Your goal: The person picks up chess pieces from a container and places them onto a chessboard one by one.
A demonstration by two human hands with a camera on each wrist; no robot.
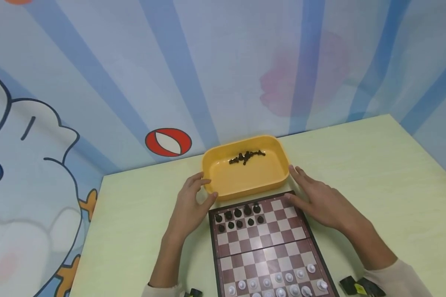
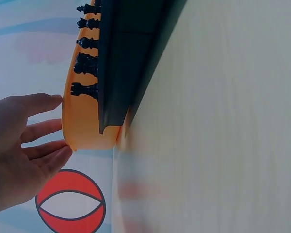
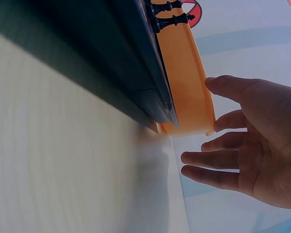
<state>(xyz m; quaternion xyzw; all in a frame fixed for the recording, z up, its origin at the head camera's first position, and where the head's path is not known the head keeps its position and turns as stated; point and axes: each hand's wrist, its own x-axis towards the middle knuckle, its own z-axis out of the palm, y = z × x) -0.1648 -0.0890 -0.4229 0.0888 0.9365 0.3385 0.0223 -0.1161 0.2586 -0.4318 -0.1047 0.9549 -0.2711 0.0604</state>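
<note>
A yellow tray stands just beyond a brown-and-white chessboard. Loose black chess pieces lie in a heap near its far side. At the tray's left end is my left hand, its fingertips right at the rim and its thumb by the near corner. My right hand spreads by the tray's right end, fingers extended, thumb over the board's far right corner. On the board, black pieces fill part of the two far rows, from the left. White pieces stand in rows at the near end.
The pale table meets a wall with blue stripes and cartoon figures right behind the tray. A red-and-white ball is printed on that wall. Dark gear with a yellow mark sits at the right wrist.
</note>
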